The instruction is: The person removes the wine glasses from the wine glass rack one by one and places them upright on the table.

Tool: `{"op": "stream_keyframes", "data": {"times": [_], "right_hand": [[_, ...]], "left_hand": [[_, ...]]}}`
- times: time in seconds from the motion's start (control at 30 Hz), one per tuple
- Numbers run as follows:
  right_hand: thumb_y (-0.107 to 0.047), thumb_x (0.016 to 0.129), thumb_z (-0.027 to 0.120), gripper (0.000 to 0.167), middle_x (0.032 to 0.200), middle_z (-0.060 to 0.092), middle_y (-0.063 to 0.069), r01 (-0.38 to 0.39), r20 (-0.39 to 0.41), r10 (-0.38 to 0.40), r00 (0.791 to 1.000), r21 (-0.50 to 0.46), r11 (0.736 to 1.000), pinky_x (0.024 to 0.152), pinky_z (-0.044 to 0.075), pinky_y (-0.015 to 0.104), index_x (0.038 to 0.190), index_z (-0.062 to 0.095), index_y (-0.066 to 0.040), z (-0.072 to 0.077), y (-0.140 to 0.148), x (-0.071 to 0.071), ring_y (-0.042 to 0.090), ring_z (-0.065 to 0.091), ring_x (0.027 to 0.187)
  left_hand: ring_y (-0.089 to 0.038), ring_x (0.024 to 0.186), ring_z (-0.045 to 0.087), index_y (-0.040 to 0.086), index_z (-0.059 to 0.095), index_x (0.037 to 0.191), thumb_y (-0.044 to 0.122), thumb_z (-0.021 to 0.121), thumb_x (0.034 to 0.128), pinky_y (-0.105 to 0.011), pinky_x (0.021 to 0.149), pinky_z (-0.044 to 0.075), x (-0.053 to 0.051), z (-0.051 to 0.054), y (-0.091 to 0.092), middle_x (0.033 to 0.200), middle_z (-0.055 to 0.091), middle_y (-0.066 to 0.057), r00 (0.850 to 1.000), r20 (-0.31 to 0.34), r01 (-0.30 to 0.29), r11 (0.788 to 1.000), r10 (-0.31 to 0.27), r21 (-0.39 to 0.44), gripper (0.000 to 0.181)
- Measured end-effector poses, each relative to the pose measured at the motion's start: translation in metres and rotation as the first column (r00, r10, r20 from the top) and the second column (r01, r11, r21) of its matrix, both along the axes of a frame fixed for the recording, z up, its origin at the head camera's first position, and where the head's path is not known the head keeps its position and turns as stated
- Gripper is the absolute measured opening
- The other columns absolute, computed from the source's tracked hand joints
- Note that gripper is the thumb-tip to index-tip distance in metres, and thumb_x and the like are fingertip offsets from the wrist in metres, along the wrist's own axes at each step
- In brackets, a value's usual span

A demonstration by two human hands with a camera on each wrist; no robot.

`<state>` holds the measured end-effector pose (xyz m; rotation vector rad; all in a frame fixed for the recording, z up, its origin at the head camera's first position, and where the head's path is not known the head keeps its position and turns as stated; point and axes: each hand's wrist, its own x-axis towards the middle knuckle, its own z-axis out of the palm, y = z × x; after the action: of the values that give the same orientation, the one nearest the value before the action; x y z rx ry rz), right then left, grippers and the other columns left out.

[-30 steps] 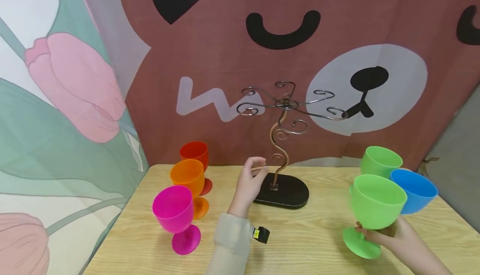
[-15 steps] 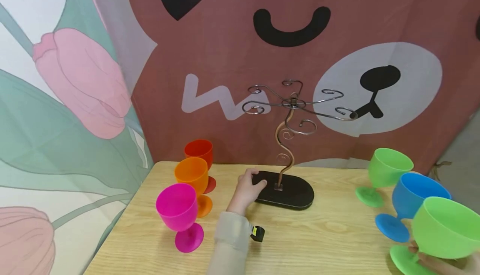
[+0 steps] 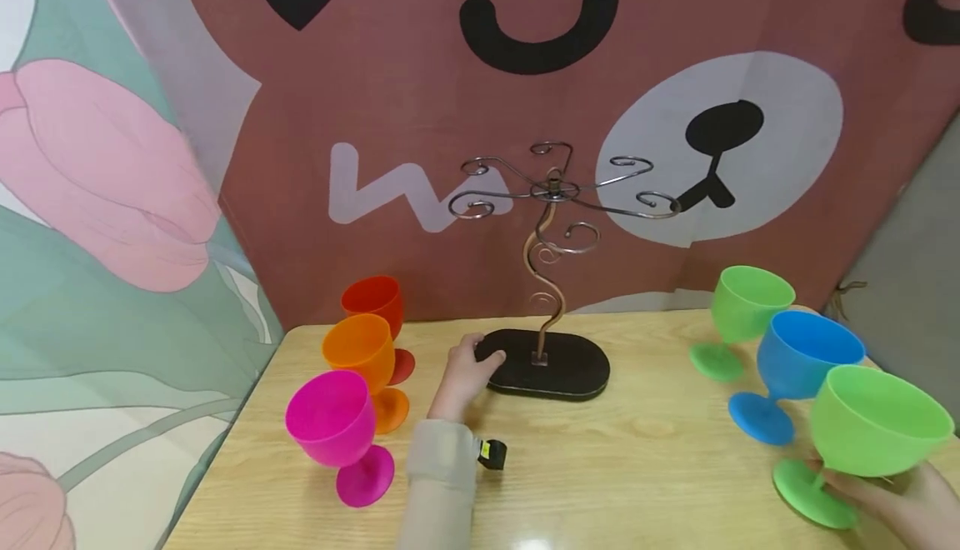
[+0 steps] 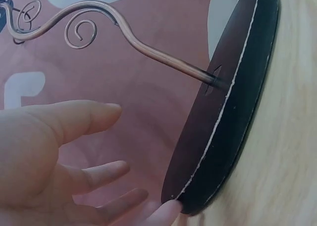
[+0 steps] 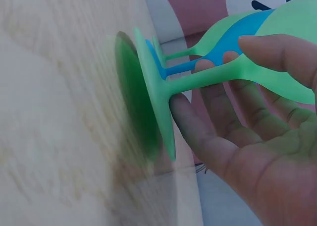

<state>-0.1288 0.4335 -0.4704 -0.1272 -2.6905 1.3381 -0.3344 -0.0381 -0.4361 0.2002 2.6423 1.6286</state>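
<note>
In the head view, my right hand (image 3: 903,500) holds a light green goblet (image 3: 870,429) low on its stem, at the front right of the table. The right wrist view has the fingers (image 5: 216,109) behind the stem and the thumb in front, near the bowl. A gap shows between the goblet's foot (image 5: 156,94) and its dark reflection on the table. My left hand (image 3: 461,379) is at the left end of the stand's black oval base (image 3: 577,371). One fingertip (image 4: 168,211) meets the base's edge; the other fingers are loosely extended, holding nothing.
A blue goblet (image 3: 802,362) and another green goblet (image 3: 746,304) stand behind the held one. Along the left side are magenta (image 3: 330,421), orange (image 3: 360,354) and red (image 3: 375,304) goblets. The metal stand's curled arms (image 3: 555,190) spread above the wooden table (image 3: 600,475).
The right hand has carried the green goblet rightward, in front of the blue one. My left hand has come down from above to the left end of the stand's base.
</note>
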Motion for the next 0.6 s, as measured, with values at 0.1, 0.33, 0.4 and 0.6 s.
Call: {"op": "stream_keyframes", "data": {"times": [0.1, 0.33, 0.4, 0.6], "right_hand": [[0.01, 0.09, 0.068, 0.029, 0.093, 0.073, -0.008, -0.057, -0.063, 0.057, 0.996, 0.001, 0.998, 0.064, 0.055, 0.023, 0.115, 0.061, -0.003, -0.003, 0.0, 0.0, 0.004, 0.068, 0.083], [0.024, 0.088, 0.057, 0.06, 0.095, 0.073, -0.005, -0.163, -0.197, 0.133, 0.971, -0.145, 0.976, 0.064, 0.056, 0.024, 0.115, 0.064, -0.029, -0.026, 0.002, 0.01, 0.008, 0.07, 0.084], [0.025, 0.088, 0.057, 0.062, 0.095, 0.073, -0.006, -0.146, -0.21, 0.11, 0.972, -0.168, 0.975, 0.064, 0.056, 0.024, 0.115, 0.064, -0.031, -0.03, 0.002, 0.011, 0.008, 0.07, 0.084], [0.019, 0.089, 0.062, 0.045, 0.09, 0.072, -0.006, -0.068, -0.192, 0.054, 0.98, -0.067, 0.995, 0.063, 0.056, 0.023, 0.11, 0.067, -0.02, -0.033, -0.001, 0.01, 0.007, 0.07, 0.08]], "left_hand": [[-0.049, 0.135, 0.042, -0.012, 0.044, 0.143, 0.02, 0.066, 0.0962, -0.059, 0.111, 0.038, -0.001, -0.003, -0.001, 0.142, 0.043, -0.037, 1.0, -0.003, -0.004, 1.0, 0.004, -0.01, 0.061], [-0.051, 0.136, 0.041, -0.019, 0.041, 0.142, -0.003, 0.056, 0.0932, -0.058, 0.114, 0.035, -0.004, -0.017, -0.001, 0.142, 0.044, -0.04, 0.998, -0.031, 0.044, 0.991, -0.049, -0.128, 0.054], [-0.051, 0.135, 0.042, -0.021, 0.041, 0.141, -0.011, 0.052, 0.0889, -0.057, 0.114, 0.035, -0.005, -0.019, -0.003, 0.141, 0.046, -0.04, 0.995, -0.059, 0.067, 0.985, -0.078, -0.157, 0.054], [-0.05, 0.131, 0.048, -0.022, 0.046, 0.136, -0.016, 0.053, 0.0839, -0.056, 0.112, 0.039, -0.008, -0.02, -0.006, 0.135, 0.052, -0.04, 0.986, -0.112, 0.1, 0.976, -0.124, -0.194, 0.053]]}}
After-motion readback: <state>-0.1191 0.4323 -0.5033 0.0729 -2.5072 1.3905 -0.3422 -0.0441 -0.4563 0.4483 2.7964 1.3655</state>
